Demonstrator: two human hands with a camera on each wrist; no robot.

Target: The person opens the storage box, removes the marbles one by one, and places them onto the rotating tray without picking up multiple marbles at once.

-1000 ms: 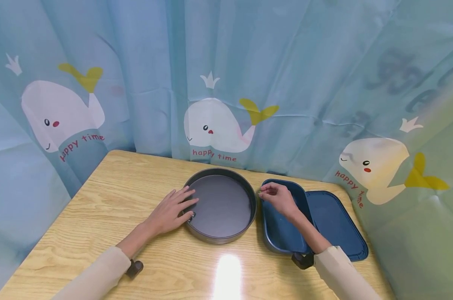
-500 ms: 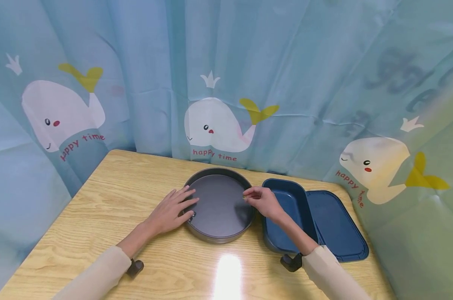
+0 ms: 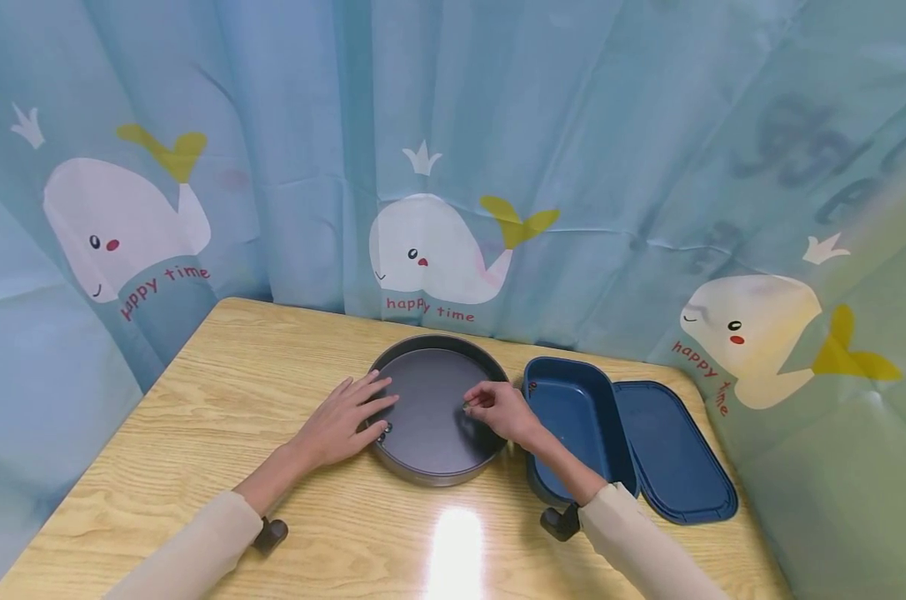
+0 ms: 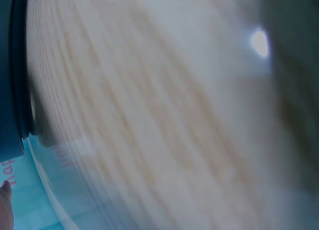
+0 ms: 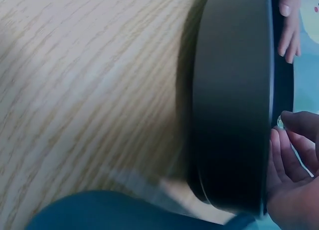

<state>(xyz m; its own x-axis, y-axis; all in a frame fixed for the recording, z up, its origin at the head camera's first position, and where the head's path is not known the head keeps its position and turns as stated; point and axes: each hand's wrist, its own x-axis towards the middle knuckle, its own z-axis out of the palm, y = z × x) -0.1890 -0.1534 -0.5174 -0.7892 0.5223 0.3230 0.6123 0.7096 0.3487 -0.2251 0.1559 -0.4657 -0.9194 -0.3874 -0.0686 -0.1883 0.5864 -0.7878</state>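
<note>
My right hand [image 3: 503, 410] is over the right part of a round dark grey cake pan [image 3: 433, 375], pinching a small clear, yellowish glass marble [image 5: 280, 122] between thumb and fingertips. On the pan's left rim rests my left hand [image 3: 340, 423], its fingers spread and nearly straight over the edge. A few dark marbles [image 3: 384, 432] lie inside the pan by the left thumb, partly hidden by it. Right of the pan stands a deep blue rectangular container [image 3: 568, 365], with small reddish-brown marbles [image 3: 532, 387] in its far left corner.
A flat blue lid [image 3: 678, 450] lies on the wooden table [image 3: 272, 358], close against the container's right side. Behind and beside the table hangs a light blue curtain [image 3: 295, 208] with whale prints. The left wrist view is mostly blurred tabletop.
My right hand has moved left from above the blue container to inside the pan's outline, carrying the marble. The container's far left corner has come into view. My left hand has stayed put.
</note>
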